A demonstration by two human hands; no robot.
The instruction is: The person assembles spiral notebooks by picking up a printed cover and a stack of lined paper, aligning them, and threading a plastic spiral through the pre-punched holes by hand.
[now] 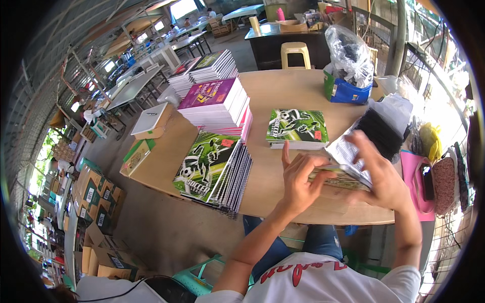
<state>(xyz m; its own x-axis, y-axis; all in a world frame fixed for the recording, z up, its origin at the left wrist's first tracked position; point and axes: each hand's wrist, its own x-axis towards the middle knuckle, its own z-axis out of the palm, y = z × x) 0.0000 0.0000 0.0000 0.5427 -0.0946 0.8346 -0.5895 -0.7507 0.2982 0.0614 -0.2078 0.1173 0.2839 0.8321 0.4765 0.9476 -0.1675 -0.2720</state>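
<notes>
A thin notebook (341,178), seen nearly edge-on, is tilted up above the table's near edge. My left hand (301,183) is closed on its left end, index finger pointing up. My right hand (385,178) is at its right end with fingers spread and blurred; whether it touches the notebook is unclear. A low stack of green soccer-cover notebooks (297,126) lies just beyond my hands. To the left stands a taller, fanned stack of spiral-bound notebooks (208,164) with the same cover. Right of the low stack is a pile of black bindings (381,129) beside white sheets.
Purple-covered books (212,98) are piled at the table's left, with more book stacks (214,65) behind. A blue-green box (348,91) holding clear plastic sits at the far right. A pink bag (417,187) hangs by the right edge. Cartons (96,197) stand on the floor at left.
</notes>
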